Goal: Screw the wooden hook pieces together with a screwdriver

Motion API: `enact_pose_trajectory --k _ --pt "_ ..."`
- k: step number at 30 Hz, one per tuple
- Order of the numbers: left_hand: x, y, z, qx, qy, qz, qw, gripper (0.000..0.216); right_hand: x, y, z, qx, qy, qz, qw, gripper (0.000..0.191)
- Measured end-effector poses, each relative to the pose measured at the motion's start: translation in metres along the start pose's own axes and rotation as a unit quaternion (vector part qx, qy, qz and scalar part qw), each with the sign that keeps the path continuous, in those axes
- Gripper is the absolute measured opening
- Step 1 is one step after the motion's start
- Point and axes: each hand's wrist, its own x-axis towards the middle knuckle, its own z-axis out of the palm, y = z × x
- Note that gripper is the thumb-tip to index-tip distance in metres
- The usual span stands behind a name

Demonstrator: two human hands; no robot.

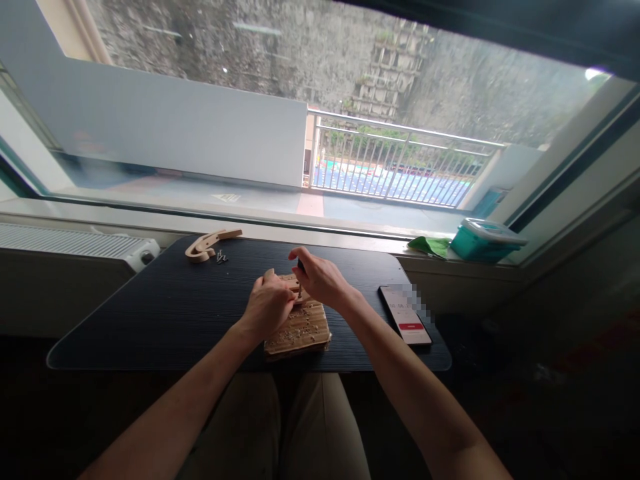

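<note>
Brown corrugated cardboard, stacked in a rough rectangular pad [299,333], lies near the front edge of the black, finely ribbed bench [150,313], directly before your lap, with pale crumbs scattered over its top. At the pad's far end, your left hand [270,303] is curled low, its fingers nearly closed on a pale wooden piece [291,283] and holding it against the cardboard. Most of that piece is covered by your hand, so you cannot tell its full shape. Your right hand [321,279] is closed around the handle of a dark-handled tool with a thin metal shaft [300,291], which stands close to upright, its lower end at the wooden piece, just beside your left fingers; exactly where the tip meets the wood is too small to tell.

Toward the far left corner of your bench lie curved, light-coloured wooden parts [213,243], with a little cluster of silvery metal screws [221,257] just beside them. To your right, near the bench's edge, a dark-framed smartphone [407,317] lies face up, a red button on its lit screen.
</note>
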Motion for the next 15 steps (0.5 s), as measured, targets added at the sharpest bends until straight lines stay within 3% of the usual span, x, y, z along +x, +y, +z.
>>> enact_pose_trajectory --k 5,9,15 --pt "-0.001 0.001 0.000 0.004 0.000 -0.007 1.000 0.026 0.003 0.001 0.007 -0.011 0.010 0.030 0.999 0.025" --pt "-0.001 0.002 -0.001 0.004 -0.001 -0.018 1.000 0.027 0.003 0.001 -0.002 -0.012 -0.019 0.069 0.997 0.031" --pt "-0.001 0.001 -0.001 -0.006 -0.016 -0.013 1.000 0.025 -0.001 -0.002 -0.016 0.004 -0.051 0.031 0.998 0.040"
